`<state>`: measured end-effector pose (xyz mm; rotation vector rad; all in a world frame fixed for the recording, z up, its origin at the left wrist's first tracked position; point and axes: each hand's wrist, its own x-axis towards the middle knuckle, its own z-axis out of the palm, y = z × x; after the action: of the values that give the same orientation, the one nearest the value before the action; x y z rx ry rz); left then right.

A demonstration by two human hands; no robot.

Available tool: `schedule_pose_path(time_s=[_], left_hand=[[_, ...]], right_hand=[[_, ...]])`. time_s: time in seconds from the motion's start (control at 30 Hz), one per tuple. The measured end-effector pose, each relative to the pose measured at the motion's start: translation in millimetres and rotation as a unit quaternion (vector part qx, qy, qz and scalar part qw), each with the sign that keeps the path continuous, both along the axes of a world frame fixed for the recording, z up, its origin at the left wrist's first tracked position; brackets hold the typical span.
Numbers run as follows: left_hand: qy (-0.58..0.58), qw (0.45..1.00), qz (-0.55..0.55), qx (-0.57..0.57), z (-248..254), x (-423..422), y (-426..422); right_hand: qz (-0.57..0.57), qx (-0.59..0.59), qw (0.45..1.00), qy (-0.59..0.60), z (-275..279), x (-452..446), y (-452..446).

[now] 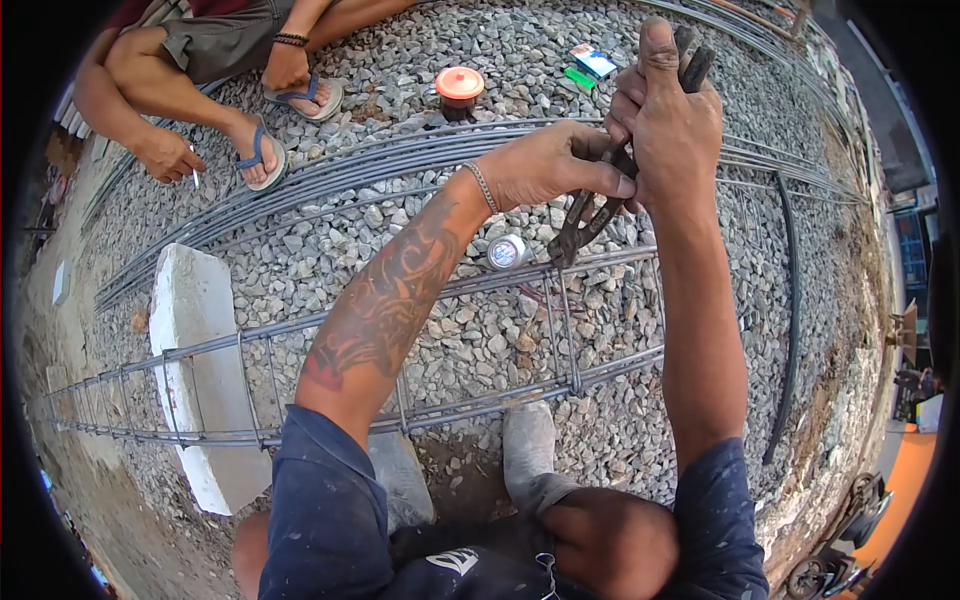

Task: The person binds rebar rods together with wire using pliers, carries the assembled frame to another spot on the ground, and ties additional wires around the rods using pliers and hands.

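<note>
Dark steel pincers [596, 218] slant down with their jaws at the upper bars of a rebar cage [478, 284], right where a stirrup [564, 312] meets them. My right hand [682, 135] is wrapped round the handles, whose ends stick out above the fingers. Reaching in from the left, my left hand [548, 165] closes on the pincers' lower handles, thumb laid along them. Whether wire sits in the jaws is too small to tell. A few thin reddish wires [540, 298] lie on the gravel just below.
Loose rebar [330, 225] runs across the gravel behind the cage. A white block [200, 380] supports the cage at left. A round tin [508, 251], a red-lidded cup [460, 88] and a green lighter [580, 77] stand or lie about. Another person's hand [170, 155] holds a cigarette at upper left.
</note>
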<state>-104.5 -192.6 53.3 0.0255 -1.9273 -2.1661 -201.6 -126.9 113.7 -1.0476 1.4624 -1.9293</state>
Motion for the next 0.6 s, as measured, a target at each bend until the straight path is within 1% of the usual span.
schedule_pose_path(time_s=[0.03,0.1,0.13,0.17,0.23,0.27,0.3,0.33,0.37,0.4,0.43,0.47,0.5,0.53,0.57,0.6], left_hand=[[0.0,1.0,-0.001,0.0,4,1,-1],[-0.064,0.983,-0.002,-0.172,11,2,-4],[-0.072,0.98,-0.001,-0.183,13,4,-2],[-0.072,0.98,-0.002,-0.183,16,5,-1],[-0.01,0.995,0.061,-0.078,19,9,2],[-0.012,0.996,0.053,0.074,16,11,2],[-0.012,0.996,0.052,0.073,11,9,-3],[0.003,0.978,-0.028,0.205,3,4,-11],[0.019,0.937,-0.107,0.331,-5,1,-16],[-0.029,0.926,-0.059,0.373,-12,-6,-14],[-0.027,0.927,-0.057,0.37,-20,-14,-9],[-0.018,0.973,0.079,0.215,-20,-21,0],[-0.011,0.976,0.21,0.052,-20,-23,6],[0.061,0.976,0.102,0.182,-20,-18,1],[0.06,0.976,0.1,0.182,-10,-15,9],[0.059,0.974,0.038,0.213,0,-8,22]], right_hand=[[-0.001,0.0,1.0,0.0,0,-1,1],[0.065,-0.001,0.998,-0.014,10,5,5],[0.053,0.028,0.994,-0.086,18,8,6],[0.053,0.028,0.994,-0.086,20,10,7],[0.07,-0.01,0.993,-0.091,20,10,10],[0.069,-0.009,0.993,-0.092,17,9,14],[0.092,-0.022,0.995,-0.038,11,7,17],[0.115,-0.035,0.993,0.016,8,6,21],[0.115,-0.038,0.993,0.016,8,9,24],[0.095,-0.044,0.994,0.039,9,13,28],[0.076,-0.05,0.994,0.064,9,16,31],[0.077,-0.058,0.993,0.071,8,17,34],[0.079,-0.058,0.993,0.071,7,15,34],[0.094,-0.055,0.991,0.074,6,11,36],[0.107,-0.053,0.99,0.076,5,8,37],[0.111,-0.08,0.989,0.053,2,5,30]])
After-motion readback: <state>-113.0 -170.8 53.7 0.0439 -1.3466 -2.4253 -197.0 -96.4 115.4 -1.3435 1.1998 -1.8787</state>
